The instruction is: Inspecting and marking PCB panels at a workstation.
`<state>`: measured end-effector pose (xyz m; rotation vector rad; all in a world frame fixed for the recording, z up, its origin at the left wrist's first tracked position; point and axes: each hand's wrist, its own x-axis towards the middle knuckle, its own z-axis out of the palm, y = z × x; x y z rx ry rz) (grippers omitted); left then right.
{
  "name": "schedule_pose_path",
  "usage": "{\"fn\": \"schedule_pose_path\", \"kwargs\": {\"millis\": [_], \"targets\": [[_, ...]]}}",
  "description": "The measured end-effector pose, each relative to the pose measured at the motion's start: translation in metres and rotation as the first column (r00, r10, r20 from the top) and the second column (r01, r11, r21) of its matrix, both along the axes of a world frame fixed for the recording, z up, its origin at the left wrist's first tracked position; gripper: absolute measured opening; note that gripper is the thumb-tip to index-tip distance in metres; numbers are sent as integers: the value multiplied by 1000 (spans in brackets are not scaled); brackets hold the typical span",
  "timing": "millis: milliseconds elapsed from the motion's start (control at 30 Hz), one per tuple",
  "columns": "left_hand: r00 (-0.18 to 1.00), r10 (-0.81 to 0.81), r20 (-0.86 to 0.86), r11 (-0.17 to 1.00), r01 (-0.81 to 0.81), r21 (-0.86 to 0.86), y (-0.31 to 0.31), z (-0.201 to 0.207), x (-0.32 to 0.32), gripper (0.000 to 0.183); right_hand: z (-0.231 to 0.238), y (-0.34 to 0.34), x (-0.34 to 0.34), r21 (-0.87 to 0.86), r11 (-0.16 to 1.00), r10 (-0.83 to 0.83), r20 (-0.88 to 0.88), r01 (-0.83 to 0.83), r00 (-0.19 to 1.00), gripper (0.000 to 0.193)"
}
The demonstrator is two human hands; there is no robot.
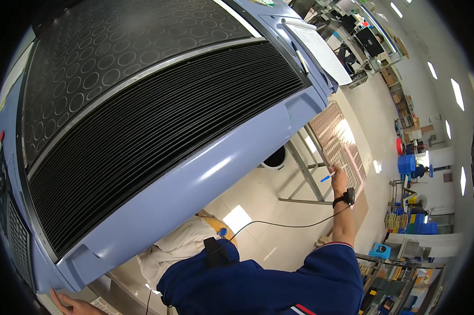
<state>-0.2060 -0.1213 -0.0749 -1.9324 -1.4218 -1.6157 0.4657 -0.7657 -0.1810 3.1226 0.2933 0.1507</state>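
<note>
My right hand (339, 178) is closed round a pen (326, 178) with a blue end pointing left. It is at the left edge of a copper-coloured patterned panel (338, 134), which lies on a metal-framed stand to the right of a large machine. Whether the fingers touch the panel I cannot tell. A dark strap with a small black device circles my right wrist. At the lower left, my left hand (71, 303) rests by the corner of the blue-grey machine (195, 176), its visible fingers apart and nothing seen in them.
The machine's top has a black ribbed strip (169, 105) and a dark mat with circles (106, 58). A clipboard of papers (318, 50) and another pen (302, 61) lie at its far right corner. A keyboard (19, 239) sits at left. Below stands a bin (275, 159). Shelves (405, 283) line the right.
</note>
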Motion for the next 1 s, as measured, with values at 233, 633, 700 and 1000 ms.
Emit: {"fn": "schedule_pose_path", "kwargs": {"millis": [233, 633, 700, 1000], "targets": [[999, -7, 35, 1000, 7, 0, 2, 10, 15, 27, -1, 72, 36, 137, 954, -295, 251, 268, 922, 68], [999, -27, 24, 1000, 26, 10, 5, 1, 7, 26, -1, 71, 43, 39, 998, 35, 137, -41, 990, 33], [999, -25, 30, 1000, 25, 6, 6, -1, 5, 27, -5, 74, 20, 59, 996, 54, 186, -66, 981, 35], [989, -89, -115, 996, 92, 14, 40, -7, -31, 42, -30, 5, -47, -179, 969, -122, 245, 168, 962, 49]]}}
